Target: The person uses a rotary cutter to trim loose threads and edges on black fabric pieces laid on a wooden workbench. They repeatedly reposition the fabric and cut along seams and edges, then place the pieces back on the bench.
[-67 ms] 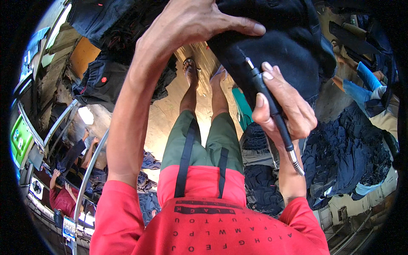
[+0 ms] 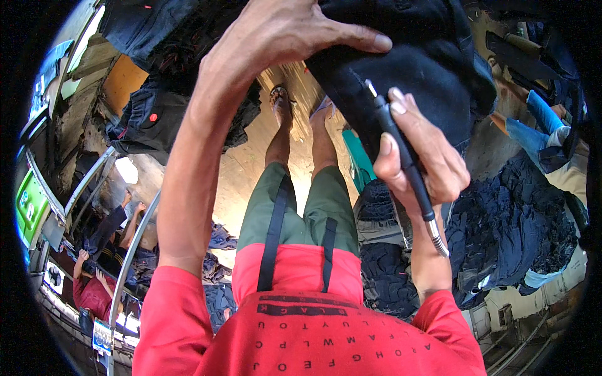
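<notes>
A dark denim garment (image 2: 433, 56) spreads across the upper middle. My left hand (image 2: 288, 28) lies on its upper left part, thumb stretched out flat over the cloth; the other fingers are mostly cut off by the upper edge. My right hand (image 2: 433, 150) is closed round a black pen-shaped rotary tool (image 2: 401, 141), with the thumb on one side and fingers on the other. The tool's thin metal tip points up and left, beside a faint scuff on the cloth. I cannot tell whether it touches. A ribbed metal sleeve forms its lower end, along my wrist.
Heaps of dark garments (image 2: 508, 219) lie at the right, and more dark clothes (image 2: 150, 116) hang at the upper left. A metal rail (image 2: 135, 250) runs down the left side. Other people's arms show at far left and far right. A green object (image 2: 357, 160) stands below the garment.
The tip of the rotary tool has shifted slightly up and to the right, and my right hand has moved a little with it. My left hand has stayed in place.
</notes>
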`<action>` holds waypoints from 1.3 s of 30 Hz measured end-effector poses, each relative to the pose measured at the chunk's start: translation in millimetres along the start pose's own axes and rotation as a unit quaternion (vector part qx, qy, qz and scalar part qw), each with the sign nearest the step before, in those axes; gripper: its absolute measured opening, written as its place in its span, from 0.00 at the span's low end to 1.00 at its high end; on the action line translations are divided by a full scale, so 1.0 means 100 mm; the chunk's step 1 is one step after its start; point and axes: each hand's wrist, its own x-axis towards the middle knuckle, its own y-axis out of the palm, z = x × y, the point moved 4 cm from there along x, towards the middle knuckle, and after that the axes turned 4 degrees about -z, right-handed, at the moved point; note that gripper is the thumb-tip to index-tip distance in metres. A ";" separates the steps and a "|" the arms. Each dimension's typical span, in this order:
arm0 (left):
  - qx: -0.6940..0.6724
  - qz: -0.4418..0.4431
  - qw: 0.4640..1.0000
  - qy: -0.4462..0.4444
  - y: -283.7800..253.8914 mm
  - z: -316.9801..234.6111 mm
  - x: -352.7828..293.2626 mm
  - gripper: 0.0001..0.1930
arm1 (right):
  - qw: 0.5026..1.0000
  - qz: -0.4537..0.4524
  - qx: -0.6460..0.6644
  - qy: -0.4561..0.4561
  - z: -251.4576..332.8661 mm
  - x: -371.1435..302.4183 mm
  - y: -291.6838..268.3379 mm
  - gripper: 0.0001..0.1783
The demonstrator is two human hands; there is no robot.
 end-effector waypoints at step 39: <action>0.017 -0.015 1.000 0.012 0.09 0.06 0.05 0.50 | 1.000 0.019 -0.005 0.003 -0.14 -0.02 -0.03 0.17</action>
